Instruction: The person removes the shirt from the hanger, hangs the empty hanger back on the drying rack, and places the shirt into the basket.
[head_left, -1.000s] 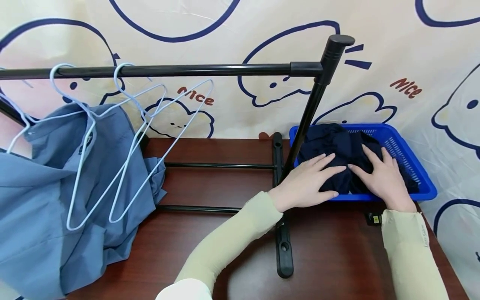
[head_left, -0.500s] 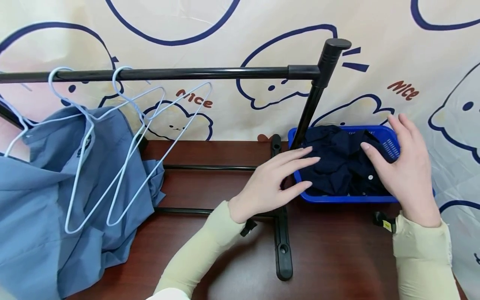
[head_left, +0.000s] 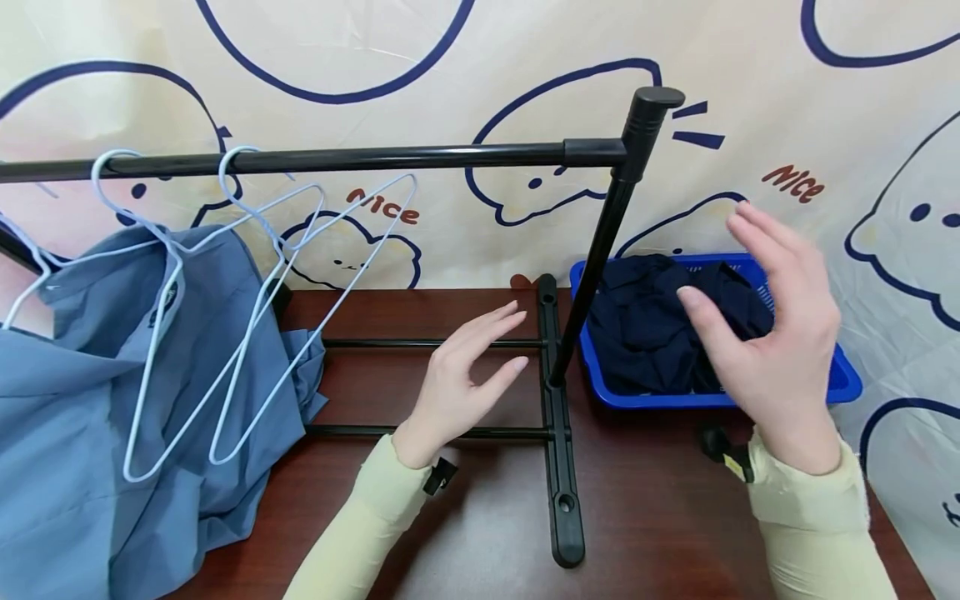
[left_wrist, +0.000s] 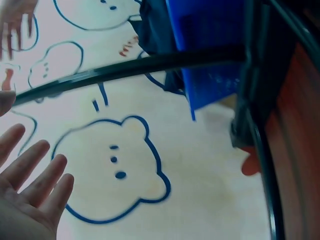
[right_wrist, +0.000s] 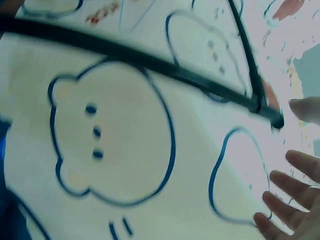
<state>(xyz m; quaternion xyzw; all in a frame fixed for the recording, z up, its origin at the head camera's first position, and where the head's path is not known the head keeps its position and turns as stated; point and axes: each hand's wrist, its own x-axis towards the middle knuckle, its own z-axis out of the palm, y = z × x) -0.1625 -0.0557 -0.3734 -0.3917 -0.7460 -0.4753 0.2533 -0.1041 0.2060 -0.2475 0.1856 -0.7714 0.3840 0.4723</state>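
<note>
My left hand (head_left: 457, 383) hovers over the lower bars of the rack, fingers extended and nothing in its grasp. To the right, my right hand (head_left: 787, 350) is raised in front of the blue basket (head_left: 660, 402), thumb and fingers spread apart, holding nothing. Dark navy clothing (head_left: 652, 325) lies crumpled in that basket, partly covered from view by the right hand. Both wrist views show the fingers spread: the left hand's fingers (left_wrist: 42, 175) at the lower left, the right hand's fingers (right_wrist: 290, 200) at the lower right.
A black clothes rack (head_left: 420, 157) stands on the brown table (head_left: 645, 517), its upright and foot (head_left: 566, 500) left of the basket. Light blue hangers (head_left: 255, 333) hang from its bar, along with a blue-grey shirt (head_left: 82, 433). A patterned curtain (head_left: 420, 50) is behind.
Both hands have lifted off the navy clothing in the basket. The left hand has moved left past the rack's upright; the right has risen, swung outward and come partly back left.
</note>
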